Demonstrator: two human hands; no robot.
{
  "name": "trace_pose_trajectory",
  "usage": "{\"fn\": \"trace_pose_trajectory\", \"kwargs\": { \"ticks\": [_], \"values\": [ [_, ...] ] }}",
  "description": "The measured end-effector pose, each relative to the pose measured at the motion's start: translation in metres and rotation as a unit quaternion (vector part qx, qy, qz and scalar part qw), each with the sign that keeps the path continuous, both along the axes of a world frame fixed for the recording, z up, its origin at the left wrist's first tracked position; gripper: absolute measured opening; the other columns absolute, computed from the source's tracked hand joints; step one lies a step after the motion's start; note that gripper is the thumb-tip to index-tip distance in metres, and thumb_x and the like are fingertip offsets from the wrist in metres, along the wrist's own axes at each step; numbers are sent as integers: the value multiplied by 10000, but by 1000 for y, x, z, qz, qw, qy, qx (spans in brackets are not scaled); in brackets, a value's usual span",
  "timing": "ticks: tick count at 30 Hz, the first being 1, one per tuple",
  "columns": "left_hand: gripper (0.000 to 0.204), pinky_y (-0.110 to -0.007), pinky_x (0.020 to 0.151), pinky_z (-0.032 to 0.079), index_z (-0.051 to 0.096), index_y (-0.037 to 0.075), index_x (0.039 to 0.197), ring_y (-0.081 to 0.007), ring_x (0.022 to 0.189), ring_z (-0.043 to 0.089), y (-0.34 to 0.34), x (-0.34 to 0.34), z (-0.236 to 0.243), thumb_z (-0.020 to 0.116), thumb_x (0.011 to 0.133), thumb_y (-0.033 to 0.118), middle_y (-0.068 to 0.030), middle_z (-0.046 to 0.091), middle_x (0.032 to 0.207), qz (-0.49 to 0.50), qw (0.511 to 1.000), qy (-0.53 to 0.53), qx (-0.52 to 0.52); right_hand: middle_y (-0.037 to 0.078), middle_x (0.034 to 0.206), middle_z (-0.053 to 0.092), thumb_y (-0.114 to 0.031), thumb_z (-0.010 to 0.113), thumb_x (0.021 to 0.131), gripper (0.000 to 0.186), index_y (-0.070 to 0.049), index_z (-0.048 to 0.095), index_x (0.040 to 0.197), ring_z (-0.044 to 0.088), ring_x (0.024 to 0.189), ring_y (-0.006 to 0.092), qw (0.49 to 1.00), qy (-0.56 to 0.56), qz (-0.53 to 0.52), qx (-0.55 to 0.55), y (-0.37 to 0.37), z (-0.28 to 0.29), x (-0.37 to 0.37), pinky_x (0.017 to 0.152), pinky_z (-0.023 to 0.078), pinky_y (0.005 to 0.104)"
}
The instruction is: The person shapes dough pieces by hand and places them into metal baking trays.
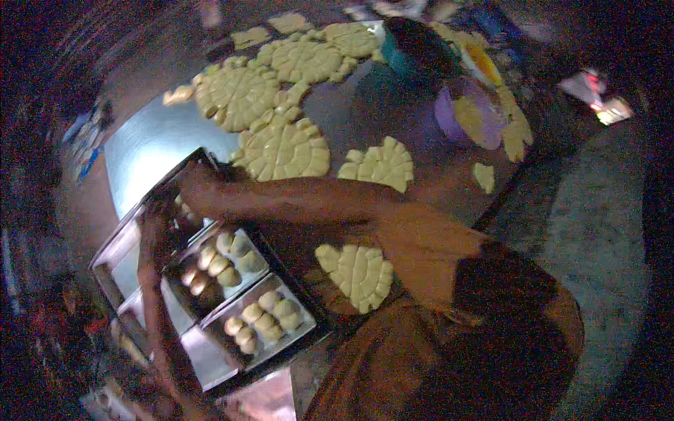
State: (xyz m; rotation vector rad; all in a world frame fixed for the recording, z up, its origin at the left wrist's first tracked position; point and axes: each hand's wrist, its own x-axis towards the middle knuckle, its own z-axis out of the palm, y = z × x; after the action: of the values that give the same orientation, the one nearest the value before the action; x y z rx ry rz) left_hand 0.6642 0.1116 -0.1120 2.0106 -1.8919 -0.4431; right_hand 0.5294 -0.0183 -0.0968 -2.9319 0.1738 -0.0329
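Smooth, pale dough balls point(263, 317) fill shiny rectangular metal pans point(275, 343); left hand point(156, 209) and right hand point(196, 186) stretch to the far end, fingers too dark to tell.

The right forearm point(302, 203) is lying nearly level across the view, the left forearm point(163, 337) is slanting up from the lower edge, and the right hand point(199, 191) and left hand point(159, 212) are hovering near each other, fingers indistinct in dark blur.

Portioned dough point(284, 151) and metal baking tins point(270, 345) suggest a bakery.
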Motion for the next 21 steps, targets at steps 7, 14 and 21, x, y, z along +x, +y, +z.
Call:
{"fn": "trace_pose_trajectory", "kwargs": {
  "ticks": [7, 14, 21],
  "values": [
    [766, -514, 1087, 380, 479, 129, 1423, -394, 1306, 473, 35, -14, 59, 792, 746, 306, -199, 518, 1399, 25, 993, -109, -44, 217, 1254, 600, -157, 856, 603, 697, -100, 602, 1249, 543, 1192, 409, 993, 44, 41, 102, -7, 81, -44, 987, 473, 511],
    [657, -473, 1134, 366, 558, 92, 1367, -390, 1341, 448, 35, 0, 49, 779, 774, 269, -184, 507, 1432, 17, 998, -47, -39, 184, 1195, 609, -154, 732, 768, 423, -124, 630, 1177, 587, 1110, 384, 994, -29, 92, 51, -8, 66, -42, 934, 501, 501],
    [515, -423, 1135, 363, 498, 27, 1409, -299, 1326, 488, 52, -38, 97, 634, 924, 136, -156, 540, 1409, 56, 990, 96, -88, 161, 1082, 681, -162, 646, 853, 266, -125, 681, 1114, 661, 971, 332, 948, -254, -66, 179, 15, 61, -137, 862, 542, 460]
  ]
}}
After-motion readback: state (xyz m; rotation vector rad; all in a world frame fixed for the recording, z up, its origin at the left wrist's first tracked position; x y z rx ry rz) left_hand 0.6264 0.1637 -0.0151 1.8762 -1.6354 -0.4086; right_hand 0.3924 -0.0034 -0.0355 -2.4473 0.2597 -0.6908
